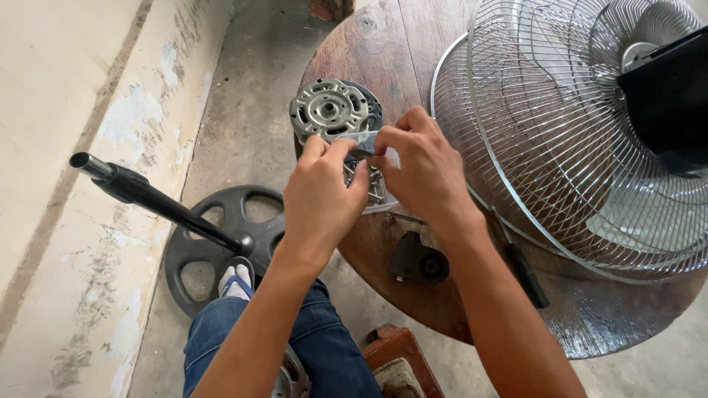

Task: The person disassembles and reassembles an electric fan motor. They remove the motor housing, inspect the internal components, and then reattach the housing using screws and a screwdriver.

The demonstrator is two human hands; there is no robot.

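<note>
Two hands are meeting over the near left part of the round wooden table [413, 44]. Fingertips of the left hand [321, 195] and the right hand [424, 169] are pinching a small clear plastic bag [366, 141] between them, both sets of fingers clenched on its top edge. Screws [375, 186] are showing inside the bag, below the fingers. Just beyond the hands a grey metal motor [330, 110] is lying flat on the table. Nearer the person, a small black part [419, 262] is sitting on the table by the right forearm. To the right, wire fan guards [560, 147] are lying stacked. Down on the floor to the left, a black fan base [221, 243] with its pole [147, 195] is leaning out.
</note>
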